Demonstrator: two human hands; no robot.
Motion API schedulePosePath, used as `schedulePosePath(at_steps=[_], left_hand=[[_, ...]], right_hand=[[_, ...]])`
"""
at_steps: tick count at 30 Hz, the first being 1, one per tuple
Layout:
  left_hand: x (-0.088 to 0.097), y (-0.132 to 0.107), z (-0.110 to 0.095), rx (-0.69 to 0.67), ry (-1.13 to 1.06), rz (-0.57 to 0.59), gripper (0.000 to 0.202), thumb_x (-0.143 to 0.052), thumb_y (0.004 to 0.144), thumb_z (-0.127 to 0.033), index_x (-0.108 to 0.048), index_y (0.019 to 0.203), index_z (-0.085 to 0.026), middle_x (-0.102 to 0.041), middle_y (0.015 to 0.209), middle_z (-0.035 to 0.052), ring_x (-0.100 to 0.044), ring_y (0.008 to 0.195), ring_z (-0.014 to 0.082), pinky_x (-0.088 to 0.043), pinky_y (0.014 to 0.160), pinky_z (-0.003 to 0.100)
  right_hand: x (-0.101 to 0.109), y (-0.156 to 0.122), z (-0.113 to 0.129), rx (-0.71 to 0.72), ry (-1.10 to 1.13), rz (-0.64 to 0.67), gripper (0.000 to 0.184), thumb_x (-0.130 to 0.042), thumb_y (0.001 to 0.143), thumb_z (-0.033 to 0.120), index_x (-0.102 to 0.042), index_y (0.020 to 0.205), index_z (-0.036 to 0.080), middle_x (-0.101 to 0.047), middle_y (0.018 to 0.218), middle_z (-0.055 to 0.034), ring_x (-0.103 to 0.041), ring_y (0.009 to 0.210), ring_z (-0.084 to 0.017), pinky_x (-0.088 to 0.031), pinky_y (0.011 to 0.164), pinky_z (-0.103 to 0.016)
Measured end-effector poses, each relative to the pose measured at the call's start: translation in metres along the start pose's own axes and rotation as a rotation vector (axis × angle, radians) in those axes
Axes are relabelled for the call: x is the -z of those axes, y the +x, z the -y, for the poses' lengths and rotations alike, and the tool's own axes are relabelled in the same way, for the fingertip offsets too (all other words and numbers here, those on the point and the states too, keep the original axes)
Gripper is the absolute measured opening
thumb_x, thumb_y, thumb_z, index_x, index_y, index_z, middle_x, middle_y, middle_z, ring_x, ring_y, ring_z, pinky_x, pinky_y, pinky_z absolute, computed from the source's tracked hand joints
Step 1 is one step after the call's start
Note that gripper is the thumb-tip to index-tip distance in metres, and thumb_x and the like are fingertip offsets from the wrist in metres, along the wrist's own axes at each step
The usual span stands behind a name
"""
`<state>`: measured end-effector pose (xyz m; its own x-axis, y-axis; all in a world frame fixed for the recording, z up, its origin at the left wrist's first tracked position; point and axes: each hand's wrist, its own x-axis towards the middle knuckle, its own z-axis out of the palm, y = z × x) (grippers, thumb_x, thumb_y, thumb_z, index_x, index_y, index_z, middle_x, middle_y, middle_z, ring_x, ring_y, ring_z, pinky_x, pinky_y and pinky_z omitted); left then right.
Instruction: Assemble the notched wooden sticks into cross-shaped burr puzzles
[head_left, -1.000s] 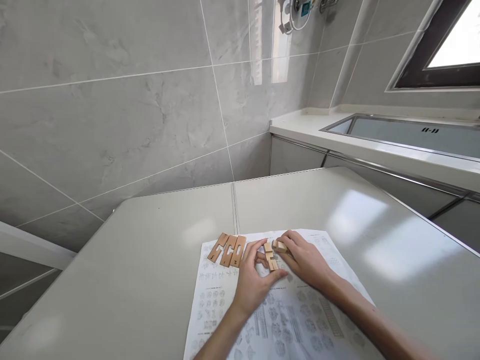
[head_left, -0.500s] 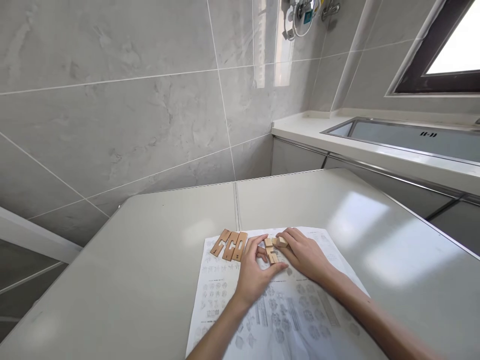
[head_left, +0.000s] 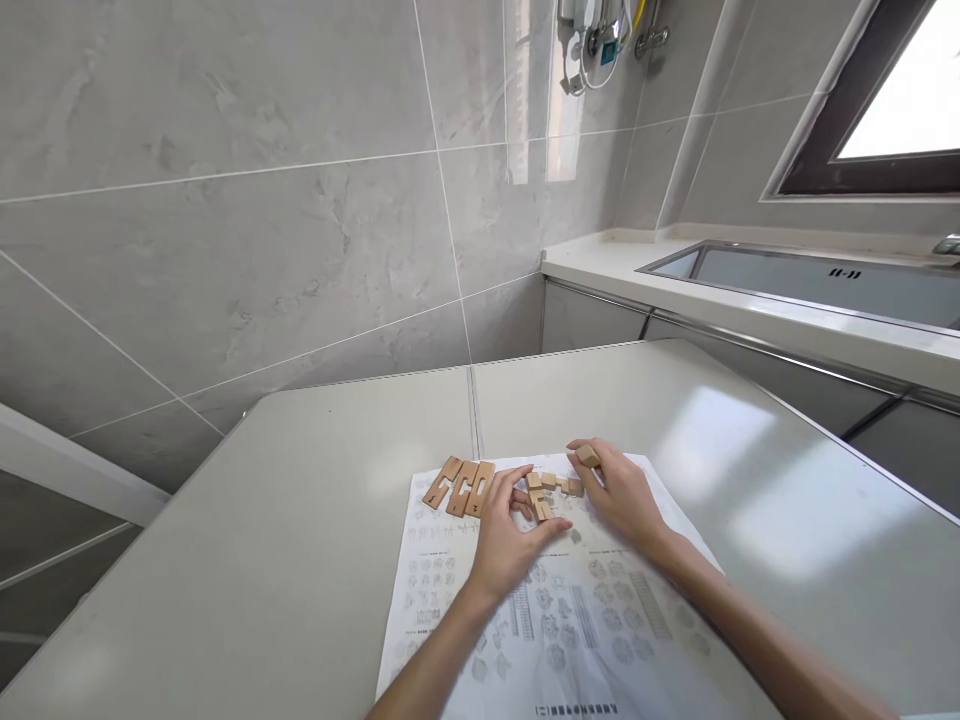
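1. Fingers of the left hand (head_left: 508, 532), right of three flat brown wooden plates (head_left: 457, 501), clamp a pale notched wooden block (head_left: 535, 492) at lower centre.
2. Between the hands, a pale wooden piece (head_left: 550, 481) lies on white printed paper (head_left: 421, 600).
3. The right hand (head_left: 624, 495) pinches a tan wooden block (head_left: 588, 456).

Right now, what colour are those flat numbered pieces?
The flat numbered pieces are orange-brown with dark numbers, as the head view shows.

"Can you read the white, rectangular printed paper sheet (head_left: 600, 680) at lower centre?"
"No, its print is too small, and the bottom edge crops it."
"And the tan, blocky wooden piece (head_left: 587, 457), lower right of centre?"
"The right hand (head_left: 628, 495) partly hides it."
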<state>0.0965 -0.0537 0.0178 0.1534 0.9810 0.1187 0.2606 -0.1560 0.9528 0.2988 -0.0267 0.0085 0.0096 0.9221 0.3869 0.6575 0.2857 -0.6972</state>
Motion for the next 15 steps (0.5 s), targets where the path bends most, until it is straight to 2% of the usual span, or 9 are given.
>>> schedulePosePath(at_steps=[3, 5, 7, 10, 12, 15], left_hand=[[0.0009, -0.0002, 0.0001, -0.004, 0.008, -0.009, 0.075, -0.094, 0.069, -0.037, -0.062, 0.136, -0.03, -0.062, 0.125, 0.0058, -0.061, 0.087, 0.0173, -0.052, 0.091, 0.038], [0.0011, -0.0003, 0.0005, -0.008, 0.003, -0.009, 0.075, -0.094, 0.07, -0.039, -0.062, 0.137, -0.03, -0.062, 0.124, 0.0058, -0.06, 0.087, 0.0174, -0.052, 0.09, 0.037], [0.0009, -0.0003, 0.0013, -0.01, -0.008, -0.01, 0.075, -0.094, 0.069, -0.04, -0.063, 0.136, -0.03, -0.062, 0.124, 0.0059, -0.059, 0.085, 0.0171, -0.053, 0.089, 0.037], [0.0004, -0.0001, 0.0024, -0.014, -0.01, -0.014, 0.075, -0.095, 0.068, -0.04, -0.063, 0.135, -0.03, -0.062, 0.124, 0.0059, -0.059, 0.084, 0.0164, -0.053, 0.089, 0.037], [0.0, 0.0002, 0.0026, -0.014, -0.013, -0.011, 0.075, -0.095, 0.068, -0.039, -0.063, 0.135, -0.029, -0.062, 0.124, 0.006, -0.059, 0.083, 0.0161, -0.053, 0.088, 0.037], [-0.0005, 0.0003, 0.0015, 0.0, -0.027, -0.009, 0.074, -0.095, 0.068, -0.037, -0.063, 0.135, -0.027, -0.063, 0.125, 0.0068, -0.059, 0.084, 0.0161, -0.053, 0.087, 0.036]], right_hand=[[0.0027, 0.0001, 0.0044, -0.122, 0.141, 0.025, 0.039, -0.041, 0.105, 0.06, -0.058, 0.097, 0.026, -0.064, 0.07, -0.0006, -0.054, 0.057, -0.02, -0.044, 0.06, -0.033], [0.0011, -0.0014, 0.0045, -0.151, 0.19, 0.039, 0.041, -0.043, 0.103, 0.065, -0.056, 0.096, 0.027, -0.061, 0.067, 0.0008, -0.054, 0.056, -0.02, -0.043, 0.058, -0.032], [-0.0019, -0.0038, 0.0025, -0.152, 0.226, 0.074, 0.041, -0.046, 0.101, 0.067, -0.053, 0.104, 0.026, -0.062, 0.069, 0.001, -0.058, 0.059, -0.021, -0.045, 0.061, -0.032], [-0.0053, -0.007, -0.0006, -0.133, 0.276, 0.142, 0.042, -0.04, 0.104, 0.064, -0.049, 0.115, 0.025, -0.063, 0.073, 0.0007, -0.064, 0.068, -0.023, -0.05, 0.069, -0.034], [-0.0052, -0.0076, -0.0007, -0.105, 0.3, 0.184, 0.04, -0.037, 0.106, 0.062, -0.05, 0.115, 0.024, -0.066, 0.079, -0.0014, -0.066, 0.076, -0.024, -0.051, 0.074, -0.036], [-0.0024, -0.006, 0.0026, -0.051, 0.331, 0.247, 0.038, -0.043, 0.105, 0.06, -0.057, 0.109, 0.025, -0.07, 0.091, -0.0047, -0.066, 0.084, -0.024, -0.05, 0.079, -0.036]])
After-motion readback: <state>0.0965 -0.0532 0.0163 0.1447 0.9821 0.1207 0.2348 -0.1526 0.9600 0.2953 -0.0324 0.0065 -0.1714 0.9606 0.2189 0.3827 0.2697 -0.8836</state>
